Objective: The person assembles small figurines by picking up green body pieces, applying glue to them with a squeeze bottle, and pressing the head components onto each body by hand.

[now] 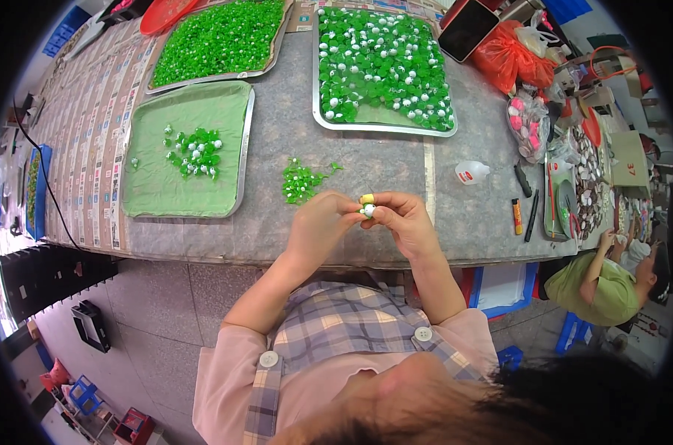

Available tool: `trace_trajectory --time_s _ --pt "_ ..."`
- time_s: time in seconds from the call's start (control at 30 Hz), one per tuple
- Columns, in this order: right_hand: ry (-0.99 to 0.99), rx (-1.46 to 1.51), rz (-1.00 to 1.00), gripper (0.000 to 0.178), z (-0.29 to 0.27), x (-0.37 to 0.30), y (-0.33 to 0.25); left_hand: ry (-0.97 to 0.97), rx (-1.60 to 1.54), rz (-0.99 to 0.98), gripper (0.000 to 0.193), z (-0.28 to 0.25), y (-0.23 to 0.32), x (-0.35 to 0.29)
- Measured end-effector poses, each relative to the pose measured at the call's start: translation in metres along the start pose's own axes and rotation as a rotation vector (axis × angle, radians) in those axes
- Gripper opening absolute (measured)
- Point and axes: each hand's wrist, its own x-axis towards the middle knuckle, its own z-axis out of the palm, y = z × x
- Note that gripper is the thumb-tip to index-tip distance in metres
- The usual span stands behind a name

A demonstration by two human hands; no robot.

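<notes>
Both of my hands meet above the near edge of the table. In the fingertips of my right hand point(407, 224) is a small white ball with dark spots point(370, 211). A yellow wrap point(367, 199) sits on that hand's index fingertip. My left hand point(315, 225) is closed in a pinch against the ball's left side, where a bit of green shows; what exactly it grips is mostly hidden. Just beyond my left hand lies a loose pile of small green leaf-like pieces point(299, 182) with pale specks.
A green-lined tray point(151, 200) at left holds several green-and-white pieces. Behind are a tray of green pieces point(218, 41) and a tray of green-and-white ones point(384, 70). At right are a small bottle point(471, 172), a black pen point(531, 216) and an orange-and-black tube point(516, 216). Another person point(603, 285) sits far right.
</notes>
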Motion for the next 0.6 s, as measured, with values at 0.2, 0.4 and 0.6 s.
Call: trace_trajectory --time_s 0.2,0.4,0.6 --pt "-0.019 0.012 0.023 0.02 0.002 0.005 0.006 0.054 0.102 0.062 0.01 -0.001 -0.007 -0.005" --pt "-0.069 -0.187 0.065 0.02 0.004 0.033 0.002 0.164 0.109 -0.045 0.01 -0.019 -0.025 -0.008" --pt "-0.018 -1.345 -0.466 0.028 0.007 0.069 -0.005 0.708 0.5 0.049 0.017 -0.076 -0.037 0.011"
